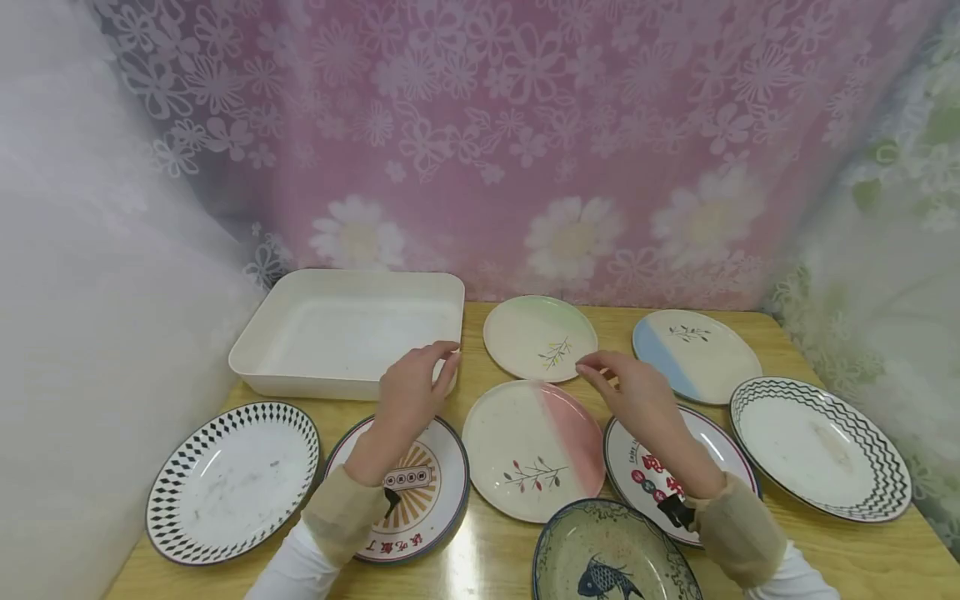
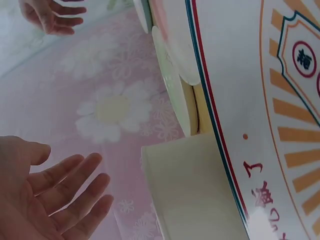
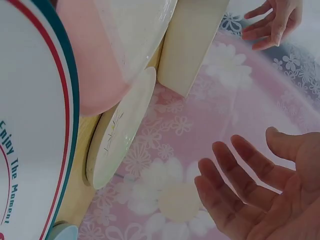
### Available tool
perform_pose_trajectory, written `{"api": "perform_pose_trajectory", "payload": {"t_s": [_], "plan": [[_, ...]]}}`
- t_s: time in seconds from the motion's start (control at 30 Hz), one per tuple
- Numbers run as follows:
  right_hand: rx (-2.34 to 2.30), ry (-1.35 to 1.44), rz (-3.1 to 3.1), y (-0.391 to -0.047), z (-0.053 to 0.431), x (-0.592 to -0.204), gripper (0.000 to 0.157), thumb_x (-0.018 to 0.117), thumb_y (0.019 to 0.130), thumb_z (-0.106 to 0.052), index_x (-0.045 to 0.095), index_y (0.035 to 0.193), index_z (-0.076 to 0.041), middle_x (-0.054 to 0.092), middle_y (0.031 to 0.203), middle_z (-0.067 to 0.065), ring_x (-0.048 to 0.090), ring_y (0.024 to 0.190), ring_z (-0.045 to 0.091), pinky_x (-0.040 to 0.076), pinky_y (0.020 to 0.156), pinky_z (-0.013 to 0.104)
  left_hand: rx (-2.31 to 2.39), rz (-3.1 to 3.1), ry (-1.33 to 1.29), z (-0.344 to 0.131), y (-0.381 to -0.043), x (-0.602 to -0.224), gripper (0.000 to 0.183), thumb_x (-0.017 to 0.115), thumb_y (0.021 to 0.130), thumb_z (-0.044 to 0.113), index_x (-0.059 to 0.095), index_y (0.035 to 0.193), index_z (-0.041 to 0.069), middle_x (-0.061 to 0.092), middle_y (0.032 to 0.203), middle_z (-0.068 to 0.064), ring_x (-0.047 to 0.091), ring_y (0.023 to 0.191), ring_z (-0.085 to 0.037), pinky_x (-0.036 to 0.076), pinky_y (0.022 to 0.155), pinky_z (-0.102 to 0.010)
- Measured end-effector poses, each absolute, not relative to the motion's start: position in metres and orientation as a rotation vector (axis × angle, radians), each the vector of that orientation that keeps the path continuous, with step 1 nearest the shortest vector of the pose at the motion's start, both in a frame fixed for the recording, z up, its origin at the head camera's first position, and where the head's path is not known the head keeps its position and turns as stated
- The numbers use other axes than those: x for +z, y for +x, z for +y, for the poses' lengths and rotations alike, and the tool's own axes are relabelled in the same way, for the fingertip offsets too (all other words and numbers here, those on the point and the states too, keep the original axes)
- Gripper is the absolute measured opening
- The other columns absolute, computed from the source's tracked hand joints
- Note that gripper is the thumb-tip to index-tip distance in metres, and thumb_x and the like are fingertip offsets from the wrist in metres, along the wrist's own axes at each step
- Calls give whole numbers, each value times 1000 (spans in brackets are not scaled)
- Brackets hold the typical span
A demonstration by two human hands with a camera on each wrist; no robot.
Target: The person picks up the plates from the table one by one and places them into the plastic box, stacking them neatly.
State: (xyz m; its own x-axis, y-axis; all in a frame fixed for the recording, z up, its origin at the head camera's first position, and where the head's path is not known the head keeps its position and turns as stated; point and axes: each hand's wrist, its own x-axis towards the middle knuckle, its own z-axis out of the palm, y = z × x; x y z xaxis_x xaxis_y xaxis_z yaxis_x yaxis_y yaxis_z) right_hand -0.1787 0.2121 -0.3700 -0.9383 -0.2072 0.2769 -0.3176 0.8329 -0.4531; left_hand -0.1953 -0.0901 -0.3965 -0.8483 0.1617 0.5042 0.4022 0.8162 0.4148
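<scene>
My left hand hovers over the table with fingers relaxed and nothing in them, near the front right corner of a white rectangular basin. Below that wrist lies a round plate with an orange sunburst. My right hand, likewise holding nothing, is above the table between the green-edged plate and the blue-and-cream plate. A plate with red designs lies under the right forearm. Between the hands sits a pink-and-cream plate. Both wrist views show loosely bent, separated fingers.
An oval plate with a black diamond rim lies at the left. At the right is an oval plate with a wavy-line rim. A fish-patterned dish is at the front edge. A pink floral curtain hangs behind the wooden table.
</scene>
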Motion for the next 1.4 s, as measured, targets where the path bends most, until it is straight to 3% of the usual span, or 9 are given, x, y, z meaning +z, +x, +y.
{"api": "perform_pose_trajectory", "payload": {"t_s": [0.23, 0.4, 0.63, 0.83, 1.0, 1.1, 1.2, 1.3, 1.4], "plan": [[769, 393, -2802, -177, 214, -368, 22, 60, 104, -31, 74, 104, -14, 74, 89, 2, 70, 77, 22, 53, 61, 40, -758, -2524, -386, -106, -192, -393, 20, 62, 103, 27, 76, 109, 15, 78, 94, -1, 70, 67, -20, 47, 47, -31], [786, 385, -2829, -174, 211, -366, 27, 58, 105, -32, 72, 90, -15, 63, 69, -5, 58, 57, 10, 42, 48, 30, -787, -2564, -364, -119, -187, -390, 23, 60, 104, 27, 76, 94, 14, 75, 77, 3, 66, 57, -12, 41, 44, -26], [797, 422, -2852, -168, 203, -365, 36, 54, 106, -37, 67, 82, -15, 60, 61, -3, 52, 50, 10, 39, 44, 29, -748, -2647, -306, -145, -179, -394, 27, 62, 103, 23, 73, 81, 12, 66, 61, 5, 57, 48, -8, 38, 42, -26], [825, 462, -2867, -165, 199, -364, 37, 52, 106, -39, 65, 80, -16, 59, 59, -4, 53, 51, 9, 37, 43, 28, -690, -2735, -246, -168, -173, -401, 24, 63, 102, 23, 76, 86, 10, 70, 70, 1, 54, 51, -9, 36, 42, -26], [836, 485, -2867, -163, 196, -366, 36, 54, 106, -38, 65, 79, -16, 57, 58, -5, 52, 50, 10, 38, 43, 27, -607, -2879, -192, -189, -168, -409, 23, 65, 100, 21, 75, 85, 6, 58, 61, -1, 44, 50, -14, 34, 45, -29], [837, 485, -2860, -162, 195, -367, 36, 54, 106, -38, 64, 78, -18, 56, 57, -5, 51, 49, 9, 38, 42, 27, -568, -2972, -201, -199, -166, -415, 19, 66, 99, 18, 75, 86, 6, 62, 66, -3, 53, 57, -17, 45, 51, -35], [835, 486, -2859, -162, 195, -368, 36, 53, 106, -39, 64, 78, -19, 56, 57, -5, 51, 48, 9, 38, 42, 27, -543, -3051, -258, -206, -166, -422, 15, 66, 98, 16, 77, 96, 6, 72, 84, -7, 66, 72, -25, 55, 65, -44], [822, 485, -2866, -163, 195, -369, 36, 53, 106, -39, 64, 78, -20, 56, 59, -6, 51, 48, 9, 38, 43, 27, -517, -3106, -306, -209, -169, -429, 16, 65, 99, 16, 77, 104, 6, 75, 97, -9, 70, 88, -30, 56, 79, -48], [821, 470, -2882, -164, 195, -370, 34, 54, 106, -38, 65, 80, -19, 57, 61, -8, 52, 49, 9, 40, 44, 27, -490, -3160, -346, -210, -175, -434, 16, 64, 100, 15, 76, 105, 6, 74, 99, -10, 70, 90, -30, 56, 80, -46]]}}
